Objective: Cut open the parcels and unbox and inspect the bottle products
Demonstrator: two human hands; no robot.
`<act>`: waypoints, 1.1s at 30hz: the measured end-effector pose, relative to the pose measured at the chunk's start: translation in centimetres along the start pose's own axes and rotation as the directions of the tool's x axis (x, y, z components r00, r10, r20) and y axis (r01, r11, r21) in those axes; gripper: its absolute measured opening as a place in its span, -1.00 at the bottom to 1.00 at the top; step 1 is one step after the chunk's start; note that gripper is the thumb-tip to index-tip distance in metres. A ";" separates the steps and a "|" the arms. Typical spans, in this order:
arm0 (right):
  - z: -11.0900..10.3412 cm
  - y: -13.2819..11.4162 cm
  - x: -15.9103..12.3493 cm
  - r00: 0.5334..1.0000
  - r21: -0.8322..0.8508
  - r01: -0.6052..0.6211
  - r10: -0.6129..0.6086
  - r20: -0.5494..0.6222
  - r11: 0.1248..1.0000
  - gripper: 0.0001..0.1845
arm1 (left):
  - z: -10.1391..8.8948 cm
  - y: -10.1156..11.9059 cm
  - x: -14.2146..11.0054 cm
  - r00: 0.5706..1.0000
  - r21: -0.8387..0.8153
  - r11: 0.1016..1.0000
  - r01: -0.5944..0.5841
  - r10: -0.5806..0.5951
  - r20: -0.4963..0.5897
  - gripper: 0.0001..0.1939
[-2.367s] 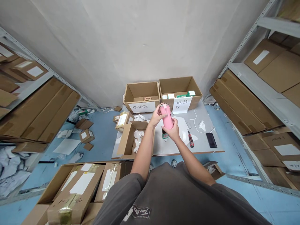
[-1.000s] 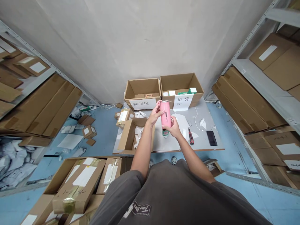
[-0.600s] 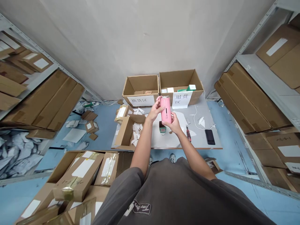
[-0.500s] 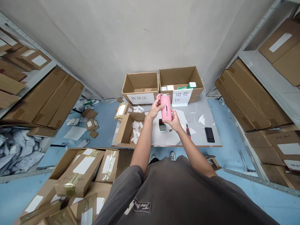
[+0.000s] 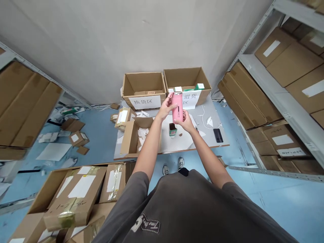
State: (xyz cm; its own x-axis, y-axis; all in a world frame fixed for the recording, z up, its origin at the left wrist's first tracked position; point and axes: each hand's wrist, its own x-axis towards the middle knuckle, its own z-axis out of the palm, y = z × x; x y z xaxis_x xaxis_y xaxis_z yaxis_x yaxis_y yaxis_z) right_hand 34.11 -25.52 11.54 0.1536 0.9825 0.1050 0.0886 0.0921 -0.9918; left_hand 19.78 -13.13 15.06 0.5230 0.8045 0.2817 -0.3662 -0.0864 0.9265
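Note:
A pink tumbler (image 5: 177, 107) with a silver rim is held up over the table (image 5: 174, 145), dark lettering on its side. My left hand (image 5: 165, 107) grips its upper left side, near a pink strap loop. Around its lower right side my right hand (image 5: 186, 120) is closed, fingers partly hidden behind it. Below the tumbler stands a small green box (image 5: 172, 130) with its top open and a dark inside. An open cardboard box (image 5: 129, 139) with white paper scraps in it sits left of my left forearm.
Two large cartons, one (image 5: 126, 86) left and one (image 5: 206, 86) right, line the table's back with handwritten signs. A black phone (image 5: 218, 135) and a white cable (image 5: 203, 118) lie at right. Taped parcels (image 5: 76, 195) fill a big box at lower left. Shelves (image 5: 268, 74) flank both sides.
My view has swung to the right, so the table sits further left in it. Both hands still hold the tumbler, at nearly the same tilt.

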 end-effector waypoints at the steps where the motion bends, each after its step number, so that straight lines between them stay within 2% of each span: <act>1: 0.2 0.1 0.0 1.000 0.002 0.002 -0.002 -0.003 1.000 0.03 | -0.1 0.0 -0.1 1.000 0.000 1.000 -0.009 0.009 0.009 -0.07; 7: 0.8 0.2 0.0 1.000 0.028 -0.003 0.003 0.019 1.000 -0.06 | -0.7 0.2 -0.9 1.000 0.015 1.000 0.006 -0.007 0.022 -0.14; 11: 0.5 -0.1 -0.1 1.000 0.061 -0.010 0.008 0.029 0.998 -0.08 | -0.3 0.3 -1.1 0.999 0.032 0.999 0.032 -0.033 0.016 -0.14; 15: -0.2 -0.4 -0.6 0.999 0.079 0.005 -0.008 0.046 0.997 -0.08 | 0.8 0.6 -1.4 0.999 0.053 0.998 0.043 -0.044 0.003 -0.16; 22: -2.2 -0.9 -1.5 0.996 0.072 -0.002 -0.004 0.091 0.997 -0.10 | 3.5 0.8 -2.1 0.994 0.078 0.994 0.072 -0.065 -0.089 -0.16; 33: -4.6 -0.9 -0.8 0.991 0.104 -0.038 0.024 0.135 0.994 -0.10 | 5.3 1.1 -1.7 0.988 0.074 0.993 0.088 -0.078 -0.131 -0.12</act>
State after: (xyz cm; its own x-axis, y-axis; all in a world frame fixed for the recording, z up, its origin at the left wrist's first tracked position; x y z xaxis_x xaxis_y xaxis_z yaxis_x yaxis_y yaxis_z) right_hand 38.45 -27.16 12.65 0.0209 0.9973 0.0707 -0.0202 0.0711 -0.9973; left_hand 22.58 -17.74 16.88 0.4449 0.8785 0.1739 -0.2607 -0.0587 0.9636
